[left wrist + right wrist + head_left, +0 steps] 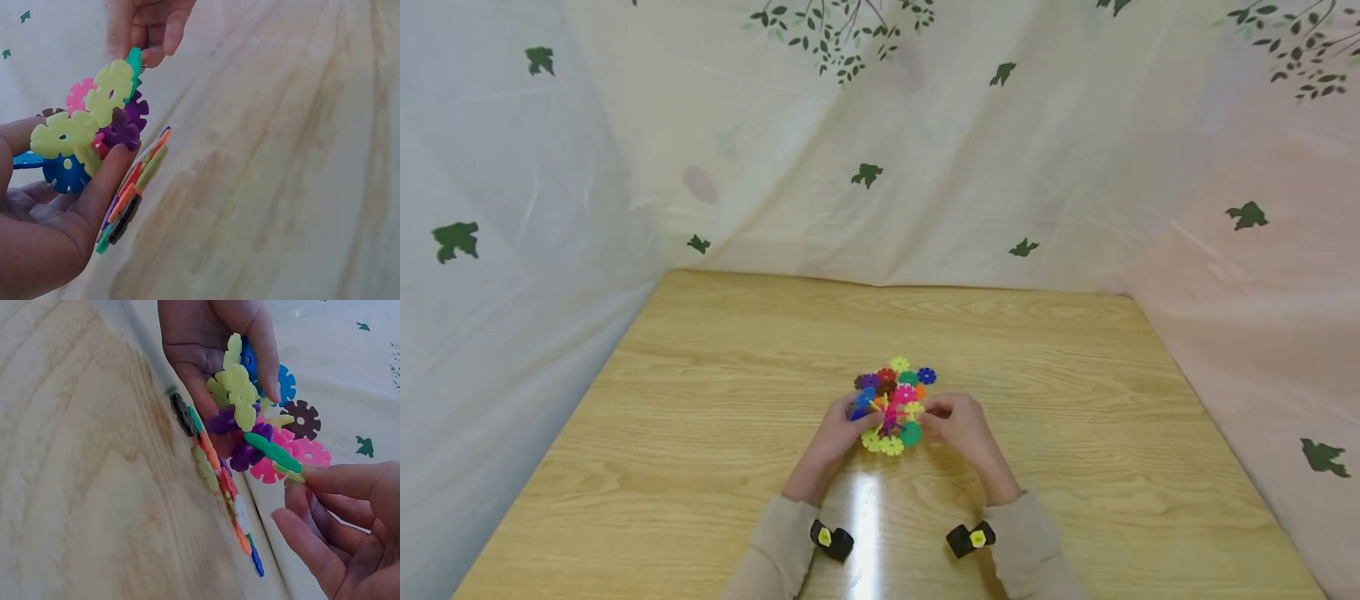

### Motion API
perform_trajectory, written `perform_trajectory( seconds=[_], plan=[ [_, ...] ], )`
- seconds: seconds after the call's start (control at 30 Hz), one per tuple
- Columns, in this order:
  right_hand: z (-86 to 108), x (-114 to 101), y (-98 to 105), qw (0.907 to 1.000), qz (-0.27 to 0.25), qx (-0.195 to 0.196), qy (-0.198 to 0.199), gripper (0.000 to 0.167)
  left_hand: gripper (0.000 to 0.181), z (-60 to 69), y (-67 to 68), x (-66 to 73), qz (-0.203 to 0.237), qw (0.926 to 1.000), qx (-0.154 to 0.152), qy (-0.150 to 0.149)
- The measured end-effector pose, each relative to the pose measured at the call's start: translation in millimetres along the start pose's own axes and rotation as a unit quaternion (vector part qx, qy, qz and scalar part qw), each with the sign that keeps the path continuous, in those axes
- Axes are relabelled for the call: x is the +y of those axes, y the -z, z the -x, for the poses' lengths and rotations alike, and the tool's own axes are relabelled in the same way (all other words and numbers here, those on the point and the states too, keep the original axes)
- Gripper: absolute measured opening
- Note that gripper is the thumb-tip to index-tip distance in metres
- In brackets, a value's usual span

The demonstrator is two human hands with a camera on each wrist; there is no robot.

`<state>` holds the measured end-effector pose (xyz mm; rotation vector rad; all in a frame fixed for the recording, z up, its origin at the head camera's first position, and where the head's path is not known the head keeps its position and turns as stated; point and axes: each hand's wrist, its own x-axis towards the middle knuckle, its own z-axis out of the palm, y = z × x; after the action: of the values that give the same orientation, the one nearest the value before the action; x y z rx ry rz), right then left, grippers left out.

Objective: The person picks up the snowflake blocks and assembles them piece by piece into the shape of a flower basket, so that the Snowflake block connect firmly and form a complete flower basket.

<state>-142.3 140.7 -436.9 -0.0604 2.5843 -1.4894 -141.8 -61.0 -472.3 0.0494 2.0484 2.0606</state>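
Observation:
Several plastic snowflake discs, yellow, pink, purple, blue, brown and green, are joined into a cluster held above the table. My left hand grips its left side; in the left wrist view the thumb and fingers surround the blue and yellow discs. From the right, my right hand reaches the cluster's edge. In the right wrist view its fingertips pinch a yellow disc beside a green disc. The left palm is partly hidden behind the discs.
Loose snowflake discs in several colours lie on the wooden table just beyond and below the cluster. Pale curtains with green leaf and bird prints border the table's back and sides.

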Motion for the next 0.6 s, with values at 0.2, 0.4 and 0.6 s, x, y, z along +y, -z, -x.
perform_trajectory(
  seconds=[0.2, 0.4, 0.6],
  plan=[
    [3.0, 4.8, -3.4, 0.9974, -0.065, 0.024, -0.018, 0.016, 0.054, -0.4, 4.2, 1.4, 0.027, 0.9993, -0.016, 0.021],
    [3.4, 8.2, -3.0, 0.9898, -0.117, 0.069, -0.043, 0.019, 0.062, 0.6, 8.5, 0.4, 0.092, 0.9933, -0.061, 0.036],
    [3.6, 6.6, -1.7, 0.9812, -0.148, 0.112, -0.051, 0.02, 0.055, 3.0, 13.4, 1.1, 0.134, 0.9868, -0.079, 0.046]
  ],
)
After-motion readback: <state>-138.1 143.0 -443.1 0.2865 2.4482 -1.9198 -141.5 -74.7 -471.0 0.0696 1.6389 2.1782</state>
